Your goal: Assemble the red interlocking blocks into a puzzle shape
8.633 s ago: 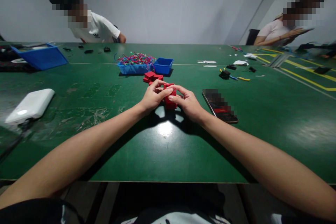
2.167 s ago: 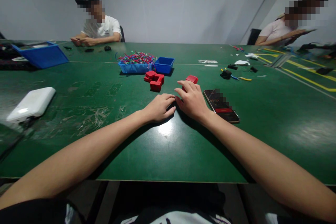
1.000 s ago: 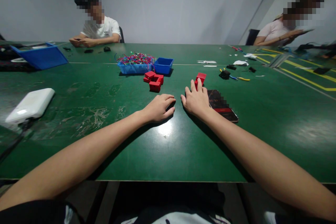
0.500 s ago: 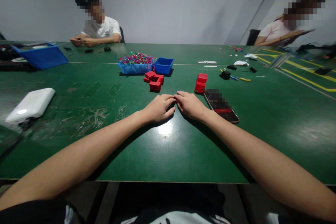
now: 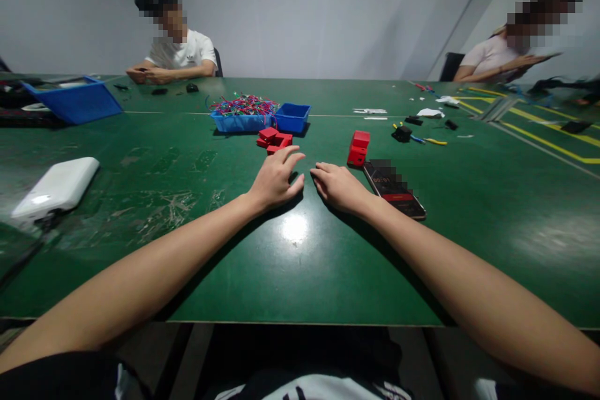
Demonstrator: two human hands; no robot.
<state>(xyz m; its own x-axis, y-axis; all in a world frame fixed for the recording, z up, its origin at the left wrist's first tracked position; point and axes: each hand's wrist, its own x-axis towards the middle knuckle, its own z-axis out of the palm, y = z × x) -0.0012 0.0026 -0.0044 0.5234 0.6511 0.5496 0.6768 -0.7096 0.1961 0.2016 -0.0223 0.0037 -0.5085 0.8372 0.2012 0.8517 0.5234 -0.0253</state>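
Observation:
My left hand (image 5: 277, 178) is lifted a little over the green table (image 5: 262, 275), its thumb and fingers apart and nothing in it. Just behind it lie red block-shaped pieces (image 5: 268, 134), partly covered by my fingers. My right hand (image 5: 338, 184) rests on the tabletop with its fingers stretched out, holding nothing. Beyond that hand stands another red block-shaped piece (image 5: 359, 149). A phone (image 5: 398, 199) with a lit screen lies to the right of my right wrist. Farther back, a blue bin (image 5: 241, 123) heaped with coloured wires (image 5: 246, 104) touches a smaller blue bin (image 5: 293, 117).
On the left are a white box-like device (image 5: 59, 184) with a cable and a tilted blue bin (image 5: 75, 103). Pliers (image 5: 434, 142), black pieces and white scraps (image 5: 430, 113) lie back right. Two people sit across the table, one left (image 5: 180, 53), one right (image 5: 492, 59).
My left hand has risen and moved slightly left and away from me, parting from my right hand, with its fingers spreading. My right hand has stayed in place.

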